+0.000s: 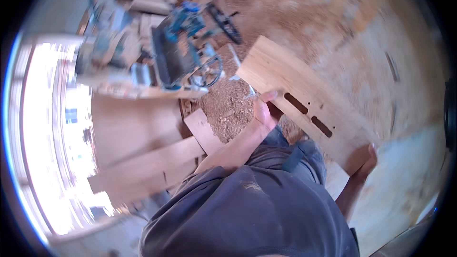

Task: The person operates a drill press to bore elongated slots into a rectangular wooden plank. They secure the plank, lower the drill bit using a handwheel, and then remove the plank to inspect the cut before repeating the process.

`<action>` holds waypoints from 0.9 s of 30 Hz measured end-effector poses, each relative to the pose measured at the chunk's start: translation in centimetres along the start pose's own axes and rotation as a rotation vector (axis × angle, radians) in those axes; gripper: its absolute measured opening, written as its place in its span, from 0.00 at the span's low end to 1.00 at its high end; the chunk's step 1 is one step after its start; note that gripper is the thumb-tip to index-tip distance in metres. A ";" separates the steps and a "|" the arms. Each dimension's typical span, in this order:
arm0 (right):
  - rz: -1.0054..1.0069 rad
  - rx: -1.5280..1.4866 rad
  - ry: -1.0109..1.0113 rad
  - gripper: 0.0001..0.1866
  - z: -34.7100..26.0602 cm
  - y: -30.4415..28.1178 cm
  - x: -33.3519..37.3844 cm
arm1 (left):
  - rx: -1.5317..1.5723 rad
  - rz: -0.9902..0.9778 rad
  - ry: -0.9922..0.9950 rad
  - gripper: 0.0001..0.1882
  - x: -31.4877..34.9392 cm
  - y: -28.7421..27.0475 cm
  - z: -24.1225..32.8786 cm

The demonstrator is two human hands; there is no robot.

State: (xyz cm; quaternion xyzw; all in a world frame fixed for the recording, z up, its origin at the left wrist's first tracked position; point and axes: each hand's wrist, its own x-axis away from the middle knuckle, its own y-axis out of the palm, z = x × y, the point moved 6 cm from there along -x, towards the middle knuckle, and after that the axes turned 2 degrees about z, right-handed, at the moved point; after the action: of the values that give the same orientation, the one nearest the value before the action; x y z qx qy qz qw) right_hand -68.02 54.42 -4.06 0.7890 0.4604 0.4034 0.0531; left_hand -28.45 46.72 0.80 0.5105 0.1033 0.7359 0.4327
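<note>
A pale wooden board (304, 93) with two dark elongated slots and a few small holes is held up in front of my body, slanting from upper left to lower right. My left hand (265, 110) grips its near edge left of the slots, thumb on the top face and fingers hidden beneath. At the board's lower right end my right hand (365, 161) is closed round the edge, with its fingers partly behind the wood.
Left of me stands a workbench (133, 119) with long wooden boards (152, 169) on it. Beyond is a blue-green machine (188, 24) with a handwheel (209, 72). A heap of wood shavings (232, 109) lies on the floor, with stacked timber (147, 0) farther back.
</note>
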 end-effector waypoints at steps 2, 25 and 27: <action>-0.043 0.101 0.022 0.24 2.5 4.3 -2.1 | 0.080 0.022 0.070 0.25 0.0 -3.2 3.6; -0.731 0.680 0.733 0.47 21.9 28.0 9.9 | 0.584 0.021 0.545 0.38 4.4 -27.2 17.8; -0.821 0.699 0.817 0.50 22.0 28.7 9.8 | 0.560 -0.037 0.512 0.44 6.8 -26.7 15.1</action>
State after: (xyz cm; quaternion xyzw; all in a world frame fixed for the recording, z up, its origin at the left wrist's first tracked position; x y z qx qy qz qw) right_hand -30.87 51.89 0.04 0.3051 0.8095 0.4436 -0.2343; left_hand -2.33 63.51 -3.64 0.4067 0.4145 0.7748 0.2499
